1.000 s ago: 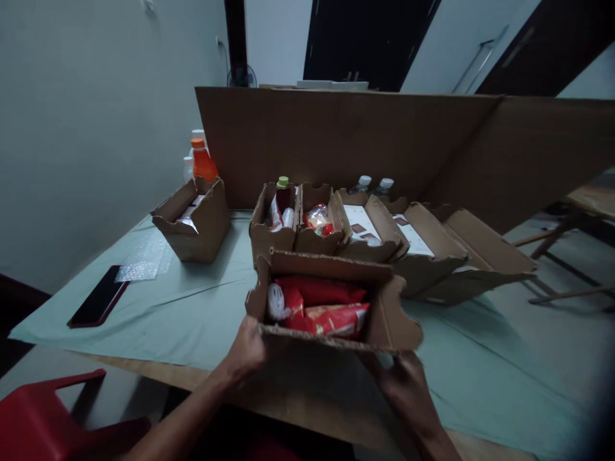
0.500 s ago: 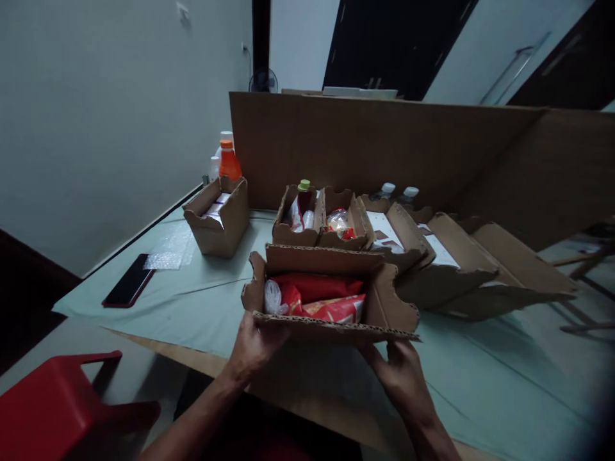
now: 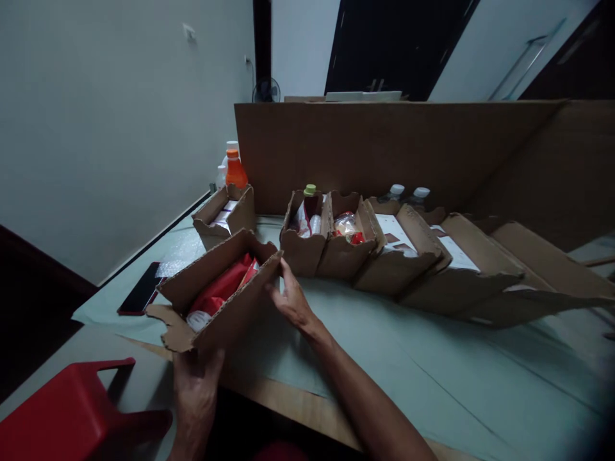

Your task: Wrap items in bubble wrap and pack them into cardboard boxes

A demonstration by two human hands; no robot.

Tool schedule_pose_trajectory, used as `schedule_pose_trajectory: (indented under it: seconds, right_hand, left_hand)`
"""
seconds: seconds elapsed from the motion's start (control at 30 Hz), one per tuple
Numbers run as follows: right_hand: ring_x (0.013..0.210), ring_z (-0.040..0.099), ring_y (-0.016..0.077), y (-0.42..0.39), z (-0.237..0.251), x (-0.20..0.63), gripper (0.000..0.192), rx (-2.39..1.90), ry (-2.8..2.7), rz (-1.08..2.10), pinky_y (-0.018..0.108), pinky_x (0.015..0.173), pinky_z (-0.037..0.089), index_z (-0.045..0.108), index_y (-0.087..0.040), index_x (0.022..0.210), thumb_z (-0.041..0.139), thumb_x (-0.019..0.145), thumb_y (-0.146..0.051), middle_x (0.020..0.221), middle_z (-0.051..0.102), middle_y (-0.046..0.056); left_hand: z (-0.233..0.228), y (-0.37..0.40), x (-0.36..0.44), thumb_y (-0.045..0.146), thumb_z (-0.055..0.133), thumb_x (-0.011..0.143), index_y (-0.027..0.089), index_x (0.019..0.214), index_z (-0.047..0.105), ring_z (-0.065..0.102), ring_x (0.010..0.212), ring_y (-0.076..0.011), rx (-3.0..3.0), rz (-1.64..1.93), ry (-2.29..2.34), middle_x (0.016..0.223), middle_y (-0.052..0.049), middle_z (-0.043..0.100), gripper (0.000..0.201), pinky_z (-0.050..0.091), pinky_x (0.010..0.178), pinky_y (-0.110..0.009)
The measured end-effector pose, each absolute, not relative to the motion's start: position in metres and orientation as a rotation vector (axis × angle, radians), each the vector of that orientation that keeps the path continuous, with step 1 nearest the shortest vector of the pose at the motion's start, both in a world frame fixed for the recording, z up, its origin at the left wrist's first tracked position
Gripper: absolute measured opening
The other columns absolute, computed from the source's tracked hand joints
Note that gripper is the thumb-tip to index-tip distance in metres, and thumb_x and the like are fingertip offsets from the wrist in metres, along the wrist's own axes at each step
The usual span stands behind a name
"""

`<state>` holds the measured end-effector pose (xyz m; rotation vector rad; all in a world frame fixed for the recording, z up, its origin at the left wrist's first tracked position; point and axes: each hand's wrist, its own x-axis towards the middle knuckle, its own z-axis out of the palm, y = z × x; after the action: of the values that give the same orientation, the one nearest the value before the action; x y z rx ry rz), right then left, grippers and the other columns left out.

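Observation:
Both my hands hold an open cardboard box [image 3: 245, 294], turned at an angle on the left side of the table. Inside it lie red packets [image 3: 223, 285] and a clear, whitish rolled item [image 3: 198, 320]. My left hand [image 3: 196, 387] grips the near end from below, its fingertips partly hidden under the box. My right hand [image 3: 292, 298] grips the far right side, thumb and fingers against the cardboard. Just beyond the held box stands a smaller cardboard box [image 3: 237, 214] with white-and-purple packs in it.
Several filled cardboard boxes [image 3: 379, 278] form a row on the right. Behind them rises a cardboard panel [image 3: 365, 150]. An orange bottle [image 3: 235, 171] stands at the back left. A phone [image 3: 139, 291] and bubble wrap [image 3: 180, 253] lie on the left, above a red stool [image 3: 72, 410].
The held box has moved left and swung from crosswise to slanting away from me. My right hand has shifted left and forward with it; my left hand has moved left.

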<state>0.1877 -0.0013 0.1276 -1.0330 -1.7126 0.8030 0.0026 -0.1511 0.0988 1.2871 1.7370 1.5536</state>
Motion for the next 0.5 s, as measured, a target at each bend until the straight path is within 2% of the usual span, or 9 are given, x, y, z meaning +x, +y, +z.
schedule_pose_trajectory:
  seconds: [0.13, 0.23, 0.3, 0.5]
  right_hand:
    - [0.149, 0.036, 0.0252, 0.011, 0.120, 0.171, 0.069, -1.069, -1.643, 0.621, 0.046, 0.126, 0.026, 0.034, -0.013, 0.156, 0.050, 0.089, -0.021, 0.159, 0.041, 0.015]
    - [0.151, 0.033, 0.0231, 0.016, 0.120, 0.161, 0.068, -1.056, -1.630, 0.515, 0.046, 0.127, 0.025, 0.037, -0.016, 0.156, 0.046, 0.089, -0.015, 0.161, 0.038, 0.012]
    - [0.150, 0.034, 0.0229, 0.017, 0.122, 0.156, 0.065, -1.023, -1.638, 0.482, 0.046, 0.127, 0.025, 0.041, -0.018, 0.154, 0.044, 0.090, -0.014, 0.160, 0.040, 0.011]
    - [0.147, 0.040, 0.0227, 0.016, 0.110, 0.161, 0.053, -0.978, -1.599, 0.510, 0.046, 0.125, 0.030, 0.048, -0.021, 0.149, 0.042, 0.097, -0.022, 0.155, 0.047, 0.010]
  left_hand:
    - [0.091, -0.154, 0.014, 0.045, 0.062, 0.092, 0.028, 0.153, 0.032, 0.059, 0.131, -0.0273, 1.122, 1.556, 1.699, 0.138, -0.011, 0.061, 0.070, 0.052, 0.107, -0.039]
    - [0.086, -0.150, 0.020, 0.044, 0.063, 0.091, 0.030, 0.159, 0.021, 0.051, 0.140, -0.0296, 1.088, 1.522, 1.719, 0.153, -0.012, 0.048, 0.081, 0.051, 0.109, -0.039]
    - [0.086, -0.148, 0.024, 0.043, 0.062, 0.092, 0.033, 0.160, 0.015, 0.051, 0.140, -0.0291, 1.106, 1.497, 1.669, 0.160, -0.010, 0.040, 0.083, 0.053, 0.107, -0.038]
    - [0.083, -0.137, 0.041, 0.039, 0.066, 0.087, 0.032, 0.160, 0.023, 0.048, 0.142, -0.0330, 1.074, 1.555, 1.556, 0.165, -0.010, 0.031, 0.085, 0.050, 0.111, -0.044]
